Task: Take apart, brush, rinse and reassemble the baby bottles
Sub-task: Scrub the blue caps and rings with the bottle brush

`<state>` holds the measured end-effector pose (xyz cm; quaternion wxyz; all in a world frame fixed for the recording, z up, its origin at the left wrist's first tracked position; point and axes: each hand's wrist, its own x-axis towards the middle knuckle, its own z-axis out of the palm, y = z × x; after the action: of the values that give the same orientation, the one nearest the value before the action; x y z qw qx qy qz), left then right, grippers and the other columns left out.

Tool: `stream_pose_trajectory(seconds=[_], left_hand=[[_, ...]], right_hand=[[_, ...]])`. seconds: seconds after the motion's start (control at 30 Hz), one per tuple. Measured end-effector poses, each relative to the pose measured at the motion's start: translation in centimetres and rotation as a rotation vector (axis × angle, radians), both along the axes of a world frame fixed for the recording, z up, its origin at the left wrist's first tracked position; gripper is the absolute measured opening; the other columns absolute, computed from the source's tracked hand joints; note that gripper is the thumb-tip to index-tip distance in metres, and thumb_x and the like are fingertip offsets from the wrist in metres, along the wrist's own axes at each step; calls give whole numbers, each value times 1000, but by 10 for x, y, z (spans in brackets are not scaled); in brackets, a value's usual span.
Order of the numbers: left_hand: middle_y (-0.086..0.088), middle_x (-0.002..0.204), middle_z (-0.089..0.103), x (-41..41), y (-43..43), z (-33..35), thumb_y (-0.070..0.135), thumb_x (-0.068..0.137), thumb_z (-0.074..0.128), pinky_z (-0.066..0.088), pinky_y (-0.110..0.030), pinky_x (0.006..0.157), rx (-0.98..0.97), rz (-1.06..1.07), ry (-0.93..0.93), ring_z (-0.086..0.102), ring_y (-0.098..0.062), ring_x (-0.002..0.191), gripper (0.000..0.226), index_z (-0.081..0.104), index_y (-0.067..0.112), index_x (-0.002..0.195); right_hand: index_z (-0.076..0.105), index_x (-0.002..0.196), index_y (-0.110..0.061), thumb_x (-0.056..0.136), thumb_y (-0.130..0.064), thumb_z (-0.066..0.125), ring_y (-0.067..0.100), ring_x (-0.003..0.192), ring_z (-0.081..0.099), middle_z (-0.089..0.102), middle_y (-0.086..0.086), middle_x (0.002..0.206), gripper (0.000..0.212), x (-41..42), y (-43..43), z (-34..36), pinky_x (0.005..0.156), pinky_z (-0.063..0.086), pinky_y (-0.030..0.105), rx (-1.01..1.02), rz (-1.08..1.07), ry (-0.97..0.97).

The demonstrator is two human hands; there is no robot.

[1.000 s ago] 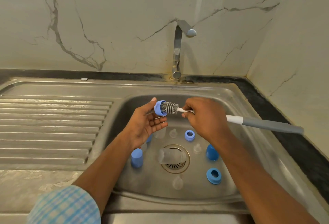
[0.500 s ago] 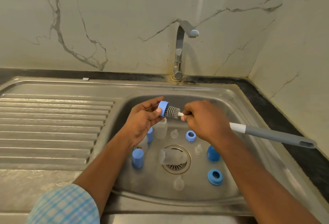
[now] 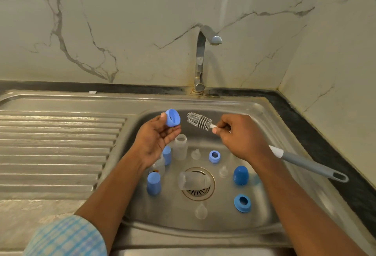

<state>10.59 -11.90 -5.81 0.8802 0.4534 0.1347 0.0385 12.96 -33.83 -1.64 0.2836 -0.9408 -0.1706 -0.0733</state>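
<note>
My left hand (image 3: 156, 139) pinches a blue bottle ring (image 3: 173, 117) above the sink basin, its opening turned toward the brush. My right hand (image 3: 238, 137) grips the bottle brush (image 3: 200, 121) near its grey bristle head, which hangs free just right of the ring; its grey handle (image 3: 313, 167) sticks out to the right. In the basin lie a clear bottle on its side (image 3: 193, 180) over the drain, an upright clear bottle (image 3: 180, 147), blue caps (image 3: 153, 183) (image 3: 241, 175), blue rings (image 3: 214, 156) (image 3: 242, 202) and clear teats (image 3: 201, 212) (image 3: 195, 154).
The steel sink (image 3: 270, 211) has a ribbed draining board (image 3: 55, 149) on the left. A tap (image 3: 200, 62) stands behind the basin, with no water running. Marble walls close the back and right side. Another bottle (image 3: 157, 166) is partly hidden under my left wrist.
The brush head was inside the blue ring; it is now pulled out to the right, and my left hand has turned the ring's opening into view.
</note>
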Motion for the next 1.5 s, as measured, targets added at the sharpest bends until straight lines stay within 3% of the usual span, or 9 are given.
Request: stream_pose_trajectory(seconds=[0.23,0.47,0.7,0.87,1.0,1.17,1.3,1.4,1.5], left_hand=[[-17,96,74,-1,-7,-5,34,98,60,61,-28,70,157,-71,90,73,-22,82,36,68,2,113],[-14,111,72,0,-6,-7,-2,96,55,60,-34,86,336,-56,-73,71,-26,101,28,65,3,122],[-12,112,73,1,-6,-7,1,97,51,59,-32,88,218,-120,-157,71,-23,102,28,64,5,122],[-12,115,72,2,-2,-9,-6,94,52,59,-34,89,298,-91,-187,71,-24,103,32,66,7,120],[-11,102,75,4,4,-7,-1,97,51,60,-27,76,230,-28,-142,73,-20,92,25,66,2,116],[-10,108,74,3,-3,-11,-1,95,55,60,-31,85,275,-107,-158,71,-24,102,25,67,9,114],[-8,105,75,2,-2,-10,-10,91,57,59,-32,87,353,-62,-182,72,-22,99,31,69,11,110],[-9,105,75,4,3,-12,-6,92,58,59,-32,87,362,-21,-161,70,-23,100,28,69,8,113],[-11,107,74,5,2,-11,5,91,59,59,-31,86,283,-71,-157,71,-24,101,28,67,4,118]], right_hand=[[70,90,-25,91,-33,65,15,71,55,61,-8,74,9,-7,19,-2,63,43,33,-138,77,-90],[69,89,-25,92,-30,63,17,68,55,60,-6,72,9,-6,21,3,58,38,30,-189,60,-21],[69,87,-24,92,-30,65,12,60,51,60,-7,67,9,-8,12,9,59,44,35,-36,105,17],[70,90,-23,92,-31,65,14,61,52,58,-7,66,10,-5,20,3,60,43,33,-56,51,37],[71,87,-24,91,-33,67,17,66,58,64,-4,71,10,-10,18,11,63,47,36,-98,125,59],[72,90,-24,91,-33,65,18,69,58,65,-5,73,11,-6,13,6,64,46,35,-76,41,-61],[71,89,-23,90,-32,67,17,67,56,60,-7,70,10,-2,19,2,65,46,34,-94,38,41],[71,87,-24,91,-33,66,15,62,55,61,-5,68,11,-5,18,6,62,47,36,-156,124,68],[71,87,-24,89,-32,69,15,63,57,63,-5,68,9,-6,10,9,63,49,37,-30,122,62]])
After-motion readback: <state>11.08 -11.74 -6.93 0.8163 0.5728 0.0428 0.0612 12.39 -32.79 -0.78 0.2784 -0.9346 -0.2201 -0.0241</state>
